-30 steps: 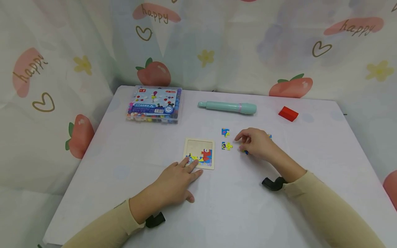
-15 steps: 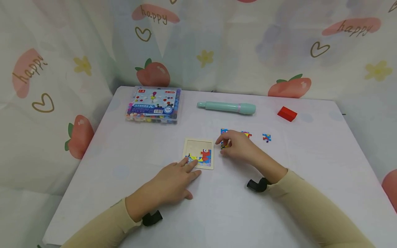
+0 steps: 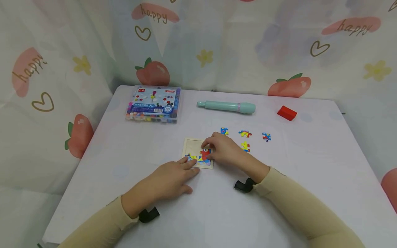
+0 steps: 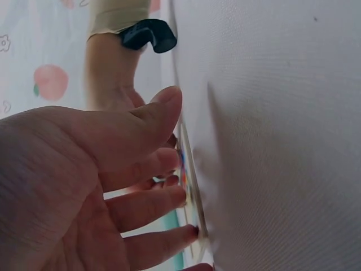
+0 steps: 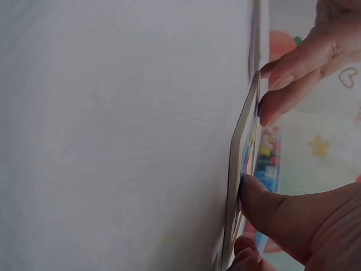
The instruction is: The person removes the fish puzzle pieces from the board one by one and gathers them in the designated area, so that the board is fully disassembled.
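- We see the wooden puzzle tray (image 3: 192, 139) lying flat around the middle of the white table (image 3: 124, 155), well in from its left and right edges.
- Along the tray's near edge we see joined pieces in yellow and blue, with a red piece (image 3: 205, 151) near its right edge; its far left corner shows bare wood.
- The left hand (image 3: 170, 177) has its fingers straight and spread, fingertips touching the tray near its near left corner, thumb held apart.
- The right hand (image 3: 224, 150) bends over the tray's right edge, fingers curved and thumb touching the tray; we cannot tell whether a piece is pinched between them.
- To the right of the tray we count four loose pieces: a blue one (image 3: 224, 130) partly behind the right hand, a yellow-and-red one (image 3: 245, 133), a blue-and-red one (image 3: 266, 136), and a yellow one (image 3: 245, 146) nearer the table's near edge.
- Toward the table's far left corner we see a clear box of coloured beads (image 3: 153, 105).
- A mint-green tube (image 3: 226, 106) lies near the far edge, and a red block (image 3: 286, 113) toward the far right corner.
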Available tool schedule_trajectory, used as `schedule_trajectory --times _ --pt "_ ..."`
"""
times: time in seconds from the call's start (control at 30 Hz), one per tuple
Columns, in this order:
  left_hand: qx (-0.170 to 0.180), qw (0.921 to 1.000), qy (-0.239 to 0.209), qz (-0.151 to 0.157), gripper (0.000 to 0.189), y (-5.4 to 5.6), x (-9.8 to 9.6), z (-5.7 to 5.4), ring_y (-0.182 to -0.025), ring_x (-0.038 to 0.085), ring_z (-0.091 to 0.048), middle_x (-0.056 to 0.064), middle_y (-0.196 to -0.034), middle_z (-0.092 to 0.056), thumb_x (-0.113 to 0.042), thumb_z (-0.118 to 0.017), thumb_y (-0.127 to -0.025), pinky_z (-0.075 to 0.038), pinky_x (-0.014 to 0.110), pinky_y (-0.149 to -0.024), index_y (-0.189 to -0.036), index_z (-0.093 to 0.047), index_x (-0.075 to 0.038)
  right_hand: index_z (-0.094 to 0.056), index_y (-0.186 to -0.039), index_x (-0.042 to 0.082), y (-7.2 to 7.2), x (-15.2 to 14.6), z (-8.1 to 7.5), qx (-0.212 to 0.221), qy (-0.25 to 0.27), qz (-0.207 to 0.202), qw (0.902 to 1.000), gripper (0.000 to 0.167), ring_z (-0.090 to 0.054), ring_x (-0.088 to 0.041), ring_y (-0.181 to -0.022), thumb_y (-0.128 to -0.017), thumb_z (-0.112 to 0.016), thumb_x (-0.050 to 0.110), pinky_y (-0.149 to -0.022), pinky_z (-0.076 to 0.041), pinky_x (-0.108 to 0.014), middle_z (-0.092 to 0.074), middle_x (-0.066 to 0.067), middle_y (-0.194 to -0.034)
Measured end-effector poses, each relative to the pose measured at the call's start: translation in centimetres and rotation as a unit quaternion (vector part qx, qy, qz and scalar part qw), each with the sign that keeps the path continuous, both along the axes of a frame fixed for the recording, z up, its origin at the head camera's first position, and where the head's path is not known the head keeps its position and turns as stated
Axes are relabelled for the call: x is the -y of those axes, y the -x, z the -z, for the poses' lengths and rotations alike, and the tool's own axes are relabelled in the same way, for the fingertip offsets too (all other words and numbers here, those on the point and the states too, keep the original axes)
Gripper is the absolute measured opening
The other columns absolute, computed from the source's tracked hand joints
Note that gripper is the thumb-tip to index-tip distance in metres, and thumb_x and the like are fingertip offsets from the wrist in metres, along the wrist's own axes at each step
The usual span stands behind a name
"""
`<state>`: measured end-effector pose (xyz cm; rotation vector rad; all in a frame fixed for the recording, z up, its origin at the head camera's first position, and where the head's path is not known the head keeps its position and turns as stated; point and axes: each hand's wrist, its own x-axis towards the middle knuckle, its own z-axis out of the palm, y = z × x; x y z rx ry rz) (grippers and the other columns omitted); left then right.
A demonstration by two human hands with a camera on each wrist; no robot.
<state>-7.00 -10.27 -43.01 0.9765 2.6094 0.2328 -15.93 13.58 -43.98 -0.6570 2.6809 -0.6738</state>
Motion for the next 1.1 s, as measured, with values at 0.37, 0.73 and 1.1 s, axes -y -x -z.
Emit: schedule_trajectory --times 0.37,0.73,1.1 --pt "-0.008 0.9999 -0.007 0.002 0.066 0.0 0.2 -0.3 -0.158 0.032 -0.046 0.005 -0.169 -0.049 -0.047 -0.078 -0.098 -0.048 0.050 -0.122 -0.156 -0.060 -0.021 -0.078 -0.118 0.024 -0.4 0.6 -0.2 0.008 -0.019 0.019 0.9996 0.031 -0.061 -0.023 -0.105 -0.089 -0.089 0.017 -0.094 -0.056 -0.041 -0.063 -0.004 -0.112" --pt "-0.022 0.9988 0.018 0.041 0.067 -0.5 -1.8 0.1 -0.164 0.032 -0.034 0.002 -0.173 -0.043 -0.050 -0.075 -0.099 -0.038 0.054 -0.129 -0.159 -0.056 -0.028 -0.077 -0.115 0.020 -0.4 0.8 -0.1 0.002 -0.018 0.021 0.9996 0.031 -0.061 -0.023 -0.106 -0.088 -0.089 0.013 -0.096 -0.057 -0.042 -0.063 -0.004 -0.111" --pt "-0.043 0.9945 0.034 0.090 0.078 -0.2 -2.4 0.8 -0.169 0.029 -0.023 0.001 -0.180 -0.028 -0.052 -0.076 -0.098 -0.030 0.053 -0.133 -0.164 -0.047 -0.022 -0.077 -0.112 0.018 -0.4 0.8 0.1 0.001 -0.015 0.018 0.9997 0.028 -0.061 -0.023 -0.104 -0.088 -0.088 0.009 -0.096 -0.056 -0.042 -0.063 -0.005 -0.110"
